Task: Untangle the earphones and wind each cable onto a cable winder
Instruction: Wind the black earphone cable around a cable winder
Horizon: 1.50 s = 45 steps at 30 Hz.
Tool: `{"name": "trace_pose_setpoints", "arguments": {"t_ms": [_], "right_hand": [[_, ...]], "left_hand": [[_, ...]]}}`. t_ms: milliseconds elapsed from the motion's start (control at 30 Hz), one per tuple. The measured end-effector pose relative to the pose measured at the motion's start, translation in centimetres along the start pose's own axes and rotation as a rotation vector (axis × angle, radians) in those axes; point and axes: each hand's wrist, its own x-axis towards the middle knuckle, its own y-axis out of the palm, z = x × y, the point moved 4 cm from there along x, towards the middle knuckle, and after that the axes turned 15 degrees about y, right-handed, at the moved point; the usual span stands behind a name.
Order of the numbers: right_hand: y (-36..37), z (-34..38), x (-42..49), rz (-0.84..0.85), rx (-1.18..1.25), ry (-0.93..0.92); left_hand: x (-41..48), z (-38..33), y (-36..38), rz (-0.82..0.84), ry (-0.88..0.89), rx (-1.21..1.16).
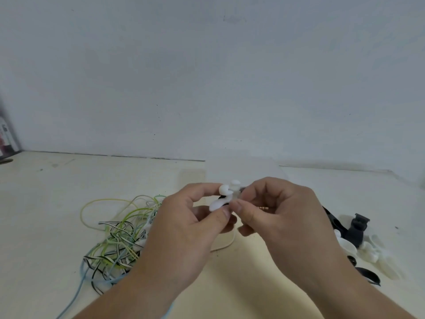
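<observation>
— How many hands are in view?
— Two: a left hand (pixel 184 229) and a right hand (pixel 282 217), with one white cable winder (pixel 224 196) pinched between them.
— And the earphones?
— One tangle of earphone cables (pixel 117 238) at lower left. It shows four colours: yellow-green, black-and-white striped, light blue and white. I cannot tell how many cables that makes. There is one gold jack plug (pixel 263 207) at centre.
— Spare winders?
— One heap of winders (pixel 358 240) at lower right, several black and several white, too overlapped for an exact count.
</observation>
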Motion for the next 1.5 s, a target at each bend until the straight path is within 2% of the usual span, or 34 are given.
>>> {"name": "trace_pose_setpoints", "arguments": {"t_ms": [233,733,933,1133,1333,1500], "right_hand": [[-0.7,-0.2,0.5,0.068,0.188,0.054],[-0.1,-0.2,-0.3,-0.15,-0.083,-0.064],[0.6,-1.0,0.0,-0.052,0.026,0.059],[0.7,-1.2,0.2,-0.016,0.062,0.039],[0.4,-0.6,0.1,-0.012,-0.022,-0.056],[0.6,-0.4,-0.2,-0.04,-0.131,-0.14]], "left_hand": [[0.1,0.3,-0.3,-0.024,0.008,0.059],[0.1,-0.1,0.1,0.058,0.139,-0.014],[0.3,-0.5,0.3,0.068,0.283,0.063],[0.4,-0.6,0.1,0.099,0.363,0.116],[0.2,-1.2,-0.4,0.045,0.289,0.076],[0.4,-1.6,-0.5,-0.067,0.193,0.043]]}}
